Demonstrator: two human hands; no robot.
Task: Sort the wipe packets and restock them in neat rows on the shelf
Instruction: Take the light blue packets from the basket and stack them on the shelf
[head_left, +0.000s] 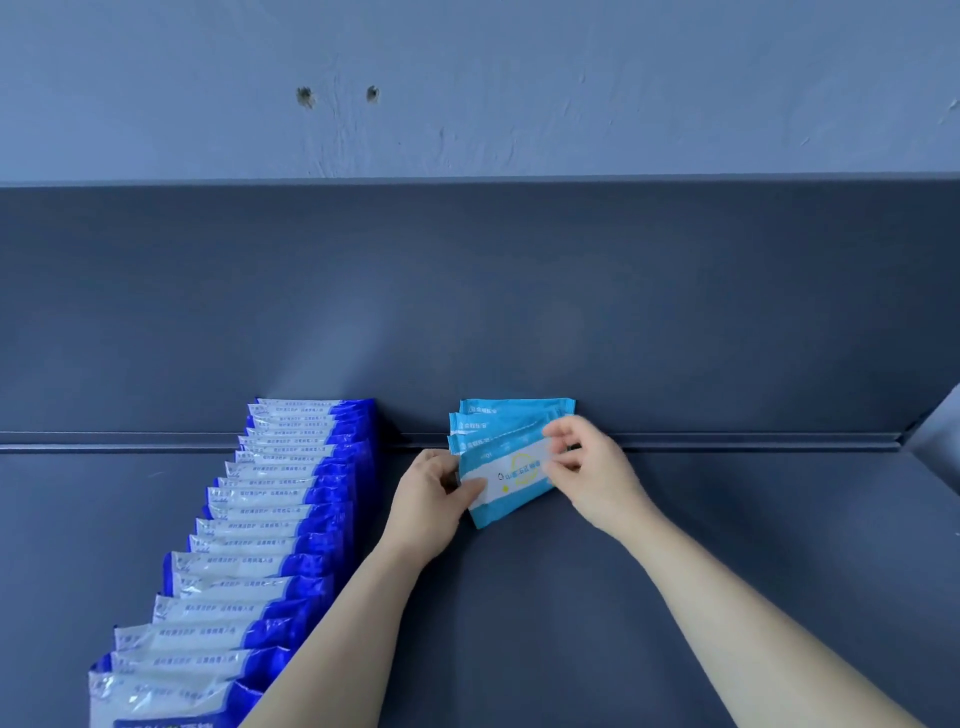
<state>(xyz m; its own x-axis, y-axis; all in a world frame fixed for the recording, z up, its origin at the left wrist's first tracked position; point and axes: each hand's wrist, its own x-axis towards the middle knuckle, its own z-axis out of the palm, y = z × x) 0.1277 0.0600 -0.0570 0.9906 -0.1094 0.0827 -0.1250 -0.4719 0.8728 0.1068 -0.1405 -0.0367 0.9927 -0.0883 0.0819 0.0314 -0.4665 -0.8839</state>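
A light blue wipe packet with a white band lies tilted at the front of a short row of light blue packets against the shelf's back wall. My left hand pinches its left end with thumb and fingers. My right hand pinches its right end. To the left, a long row of several dark blue and white packets runs from the back wall towards the near edge, each overlapping the one behind.
The dark grey shelf has a back wall with a ridge along its foot, and a side wall at the right. Above is a pale wall with two holes.
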